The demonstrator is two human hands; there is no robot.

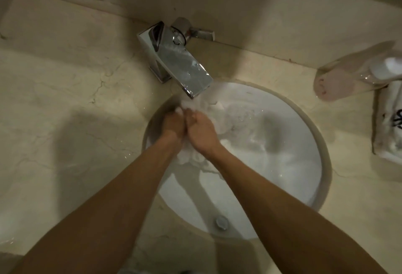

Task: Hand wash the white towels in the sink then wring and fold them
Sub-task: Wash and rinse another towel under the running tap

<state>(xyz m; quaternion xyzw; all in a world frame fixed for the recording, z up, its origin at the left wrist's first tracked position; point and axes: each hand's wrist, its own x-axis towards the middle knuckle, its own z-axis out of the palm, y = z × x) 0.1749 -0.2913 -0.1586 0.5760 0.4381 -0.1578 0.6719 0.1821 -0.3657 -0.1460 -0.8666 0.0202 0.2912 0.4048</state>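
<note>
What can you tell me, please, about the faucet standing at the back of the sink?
The faucet is shiny chrome metal with a square-edged body and a flat, rectangular spout that slopes down and forward over the back rim of the white sink. A lever handle points to the right at its top. It stands on the beige stone counter by the wall. Water is running from its tip onto the white towel held beneath; neither hand touches it.

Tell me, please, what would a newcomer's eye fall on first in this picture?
First, the left hand and right hand pressed together on a wet white towel in the round sink. Next, the chrome tap running water onto them, and the clear bottle on the counter at right.
</note>
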